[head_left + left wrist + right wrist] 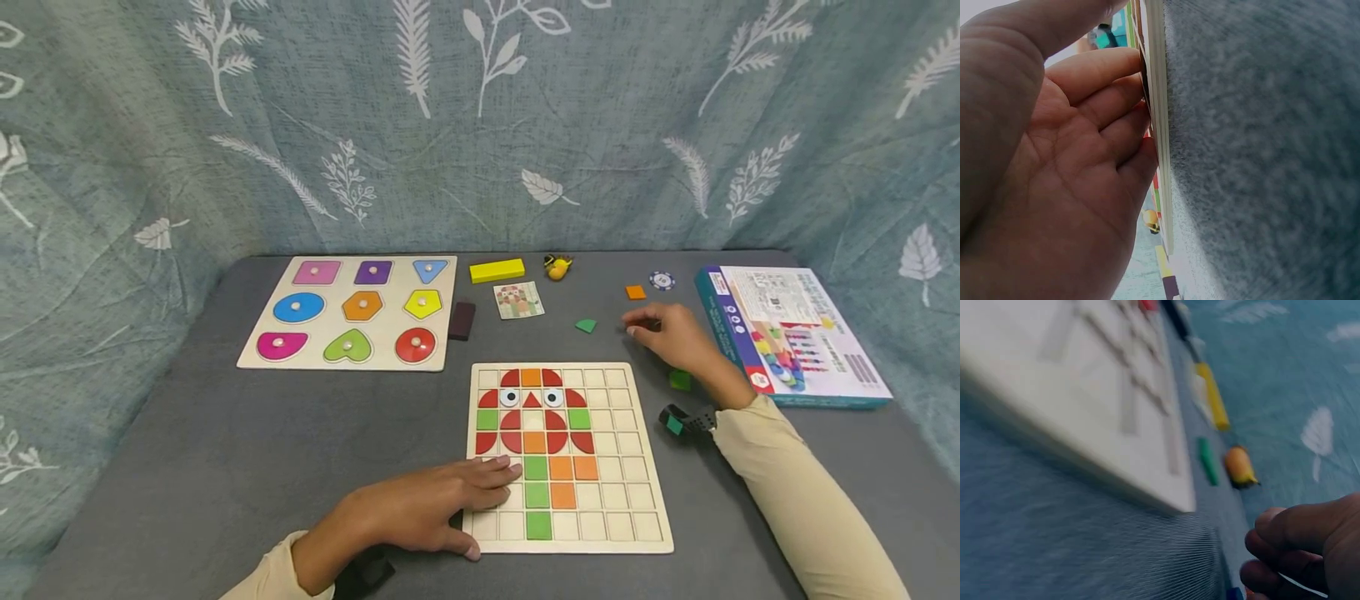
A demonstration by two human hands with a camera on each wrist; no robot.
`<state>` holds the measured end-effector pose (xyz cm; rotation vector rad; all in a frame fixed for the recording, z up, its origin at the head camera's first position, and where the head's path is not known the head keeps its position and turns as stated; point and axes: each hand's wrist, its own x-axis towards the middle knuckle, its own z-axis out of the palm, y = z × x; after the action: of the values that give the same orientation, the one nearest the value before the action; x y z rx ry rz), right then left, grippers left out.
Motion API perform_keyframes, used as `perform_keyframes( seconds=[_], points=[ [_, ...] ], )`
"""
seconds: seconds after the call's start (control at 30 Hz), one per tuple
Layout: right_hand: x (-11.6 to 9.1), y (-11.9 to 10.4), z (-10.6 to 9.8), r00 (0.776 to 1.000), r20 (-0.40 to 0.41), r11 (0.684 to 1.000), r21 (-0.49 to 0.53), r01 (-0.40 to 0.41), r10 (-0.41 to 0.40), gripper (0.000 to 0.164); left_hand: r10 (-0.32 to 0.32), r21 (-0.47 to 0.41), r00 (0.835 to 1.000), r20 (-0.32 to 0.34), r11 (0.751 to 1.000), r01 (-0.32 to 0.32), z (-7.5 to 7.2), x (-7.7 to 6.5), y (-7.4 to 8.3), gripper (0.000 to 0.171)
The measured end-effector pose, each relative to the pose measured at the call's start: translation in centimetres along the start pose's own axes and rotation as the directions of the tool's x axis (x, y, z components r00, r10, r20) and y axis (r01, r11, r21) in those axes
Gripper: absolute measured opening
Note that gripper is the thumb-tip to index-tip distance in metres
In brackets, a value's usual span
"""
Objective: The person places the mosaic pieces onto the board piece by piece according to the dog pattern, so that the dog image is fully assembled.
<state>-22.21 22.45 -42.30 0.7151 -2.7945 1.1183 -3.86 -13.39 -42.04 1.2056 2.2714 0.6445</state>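
A wooden grid board (636, 475) lies in front of me, with red, orange and green pieces and two eye discs set in its squares. My left hand (442, 504) rests on its lower left edge, fingers stretched over the grid. In the left wrist view, the left fingertips (1142, 112) touch the board's edge. My right hand (671, 337) is above the table right of the board, fingers loosely bent, with nothing visible between them. Near it lie a green quarter-shaped piece (587, 326), an orange square (636, 292) and a green square (680, 380).
A knob puzzle (390, 354) lies at the left back. Beside it are a dark block (462, 321), a yellow block (497, 270), a picture card (518, 301) and a small yellow toy (558, 267). A poker chip (662, 281) and a boxed game (795, 333) sit at the right.
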Motion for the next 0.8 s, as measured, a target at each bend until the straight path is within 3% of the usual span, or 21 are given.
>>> perform_keyframes(
  seconds=[0.23,0.5,0.8],
  points=[
    [1.1,1.3,-0.3,0.993,-0.116,0.999,-0.024,-0.035,0.032,0.02,0.005,0.0,1.0,0.003,1.0,-0.005,-0.1,0.0,0.0,0.07],
    [2.8,1.7,-1.0,0.985,-0.111,0.991,-0.028,-0.134,0.13,0.025,0.008,-0.002,1.0,0.002,1.0,-0.008,-0.2,-0.1,0.0,0.07],
    [4.2,1.7,-1.0,0.982,-0.108,0.986,-0.052,-0.16,0.154,0.029,0.027,-0.009,1.0,0.0,1.0,-0.027,-0.1,-0.2,0.0,0.069]
  ],
)
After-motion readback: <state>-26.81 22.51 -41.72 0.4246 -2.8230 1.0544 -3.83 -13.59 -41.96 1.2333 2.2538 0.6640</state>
